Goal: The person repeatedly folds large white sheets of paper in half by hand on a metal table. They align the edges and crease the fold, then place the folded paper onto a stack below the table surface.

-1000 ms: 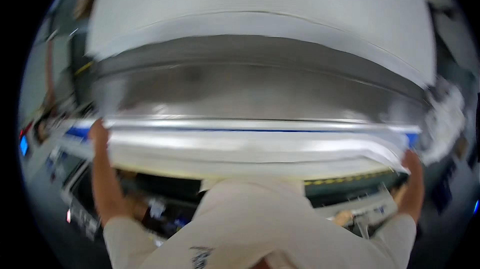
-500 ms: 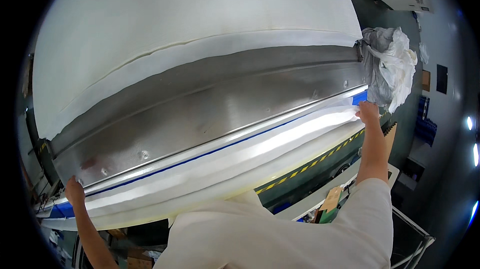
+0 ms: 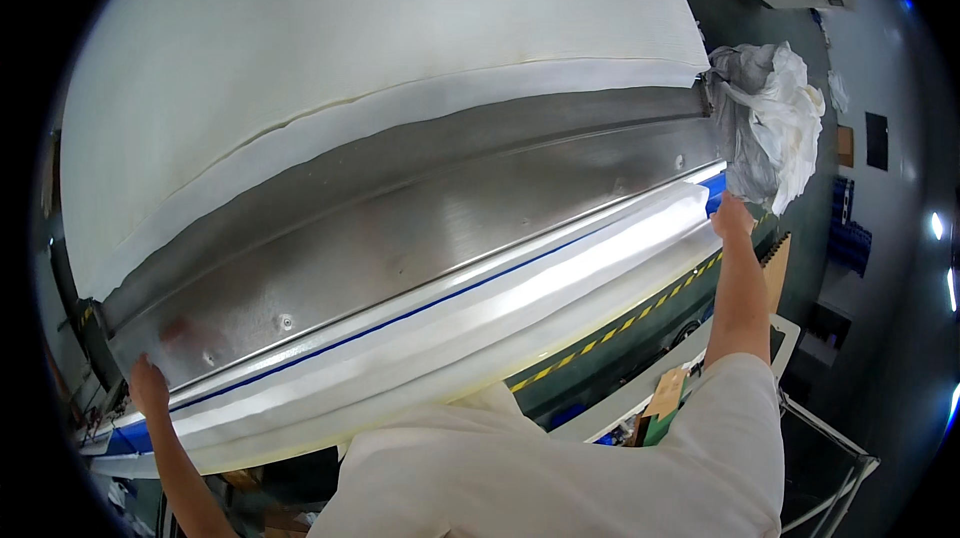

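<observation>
A long white fabric sheet [image 3: 440,333] stretches across the front of a steel machine bed [image 3: 450,208], its surface lightly rippled. Beneath its upper edge shows a blue strip [image 3: 715,196], which also runs as a thin line beside the white rail [image 3: 450,279]. At the far left end my left hand [image 3: 150,390] is closed by the strip's end; its grip is hidden. My right hand [image 3: 733,218] is closed at the right end, against the blue strip and beside the sheet's corner. What its fingers hold, if anything, cannot be made out.
A large white panel [image 3: 380,18] with a fabric border covers the machine's far side. Crumpled white cloth [image 3: 775,128] hangs at the right end. Yellow-black tape [image 3: 620,323] lines the floor. Cardboard pieces [image 3: 665,393] lie on a pale cart at lower right.
The sheet's right end now lies flatter, and more of the blue strip shows there. My right hand has shifted slightly and turned downward. The left hand stays almost in place.
</observation>
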Available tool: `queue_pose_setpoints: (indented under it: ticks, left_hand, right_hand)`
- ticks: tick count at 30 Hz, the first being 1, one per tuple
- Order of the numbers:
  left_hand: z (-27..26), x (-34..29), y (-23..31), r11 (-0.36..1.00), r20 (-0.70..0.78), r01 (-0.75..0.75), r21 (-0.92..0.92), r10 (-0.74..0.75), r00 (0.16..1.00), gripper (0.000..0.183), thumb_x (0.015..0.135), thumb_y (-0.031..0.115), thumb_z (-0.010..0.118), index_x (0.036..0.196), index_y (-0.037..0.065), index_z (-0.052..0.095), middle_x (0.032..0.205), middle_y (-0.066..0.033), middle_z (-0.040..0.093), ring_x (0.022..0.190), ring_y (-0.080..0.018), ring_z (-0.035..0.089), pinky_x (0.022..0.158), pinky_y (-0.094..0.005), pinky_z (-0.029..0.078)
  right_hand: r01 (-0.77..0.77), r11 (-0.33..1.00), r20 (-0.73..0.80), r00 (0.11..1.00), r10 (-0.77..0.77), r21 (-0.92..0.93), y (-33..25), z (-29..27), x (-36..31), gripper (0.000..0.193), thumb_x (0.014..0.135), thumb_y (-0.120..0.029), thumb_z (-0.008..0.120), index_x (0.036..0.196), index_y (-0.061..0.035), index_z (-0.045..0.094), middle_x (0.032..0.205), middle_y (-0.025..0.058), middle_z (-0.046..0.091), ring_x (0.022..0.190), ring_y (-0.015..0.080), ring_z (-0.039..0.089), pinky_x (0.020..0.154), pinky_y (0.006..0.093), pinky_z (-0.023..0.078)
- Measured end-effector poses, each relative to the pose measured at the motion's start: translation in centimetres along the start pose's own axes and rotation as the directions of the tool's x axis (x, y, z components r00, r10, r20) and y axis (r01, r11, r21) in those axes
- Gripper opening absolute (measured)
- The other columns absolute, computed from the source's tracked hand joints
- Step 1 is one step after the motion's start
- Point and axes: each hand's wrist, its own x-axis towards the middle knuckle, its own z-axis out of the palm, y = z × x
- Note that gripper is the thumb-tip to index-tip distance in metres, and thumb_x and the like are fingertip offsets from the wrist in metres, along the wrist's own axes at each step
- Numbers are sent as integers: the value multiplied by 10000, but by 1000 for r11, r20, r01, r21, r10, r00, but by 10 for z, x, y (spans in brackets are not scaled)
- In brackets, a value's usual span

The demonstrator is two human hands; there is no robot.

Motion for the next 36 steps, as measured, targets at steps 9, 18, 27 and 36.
queue_pose_setpoints:
  ticks: [9, 18, 27, 36]
  left_hand:
    - [-27, -28, 50, 987, -33, 2, -160, -8, 999, 282, 870, 180, 516, 1121, 92, 610, 1077, -150, 627, 977, -333, 599, 825, -433, 480]
    - [-40, -53, 92, 921, -167, -80, -381, 17, 986, 259, 872, 192, 546, 1068, 55, 647, 1010, -138, 660, 895, -302, 644, 783, -385, 503]
    - [-89, -106, 201, 603, -291, -219, -767, -23, 956, 224, 874, 165, 586, 1049, 39, 647, 962, -137, 668, 854, -267, 650, 778, -348, 499]
    - [-169, -203, 327, 113, -483, -670, -734, 607, 631, 406, 748, 124, 702, 1139, 125, 591, 1112, -85, 613, 1040, -296, 566, 894, -391, 444]
  right_hand:
    - [157, 836, 44, 976, -211, 526, -15, 30, 5, 684, 686, -163, 741, 1303, -104, 453, 1192, 172, 581, 1069, 289, 591, 855, 398, 486]
    - [-180, 519, 433, 797, -421, 836, -64, 4, -24, 646, 622, -137, 802, 1211, -74, 546, 873, 1, 544, 776, 137, 549, 690, 251, 468]
    - [-103, 192, 211, 670, -712, 976, -125, 15, -90, 276, 718, -32, 746, 937, -72, 583, 796, -18, 585, 761, 83, 574, 726, 215, 464]
    - [167, 13, -75, 511, -857, 986, -193, -33, -219, 279, 710, -103, 764, 902, -66, 565, 819, 1, 583, 800, 99, 564, 710, 248, 456]
